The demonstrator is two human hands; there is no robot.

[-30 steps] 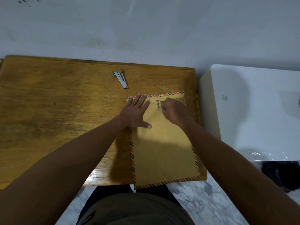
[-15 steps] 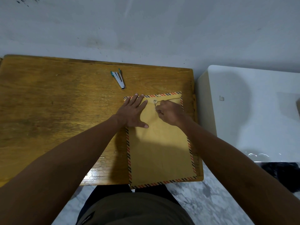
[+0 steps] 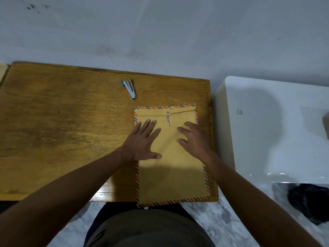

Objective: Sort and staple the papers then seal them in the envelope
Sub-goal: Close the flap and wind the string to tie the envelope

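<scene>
Now, sealing step, by the look of it: brown envelope (image 3: 170,157) with striped airmail border lay flat on the right end of the wooden table (image 3: 62,131), near edge hanging just past the table's front. Flap folded down at the far end, string closure (image 3: 168,117) looped between the two small buttons, loose tail trailing toward the hands. Left hand (image 3: 142,141) pressed flat on the envelope's left half, fingers straight and spread, thumb out along the paper. Right hand (image 3: 195,139) rested on the right half, fingers extended and relaxed, gripping nothing. Neither hand touching the string, both just short of it. No loose papers showing anywhere; judged to be inside already, though that could not be confirmed from the outside. Stapler (image 3: 130,88), silver with green ends, lay untouched farther back on the table, well apart from the envelope. White cabinet (image 3: 267,131) stood just beside the table on the right, something dark (image 3: 309,202) low at its near corner, too dim to name. Task looked all but finished. Next move, if any, called for a quick check that the string held tight on the buttons, perhaps a last smoothing press over the flap, then lifting both palms clear without dragging the envelope off the front edge
</scene>
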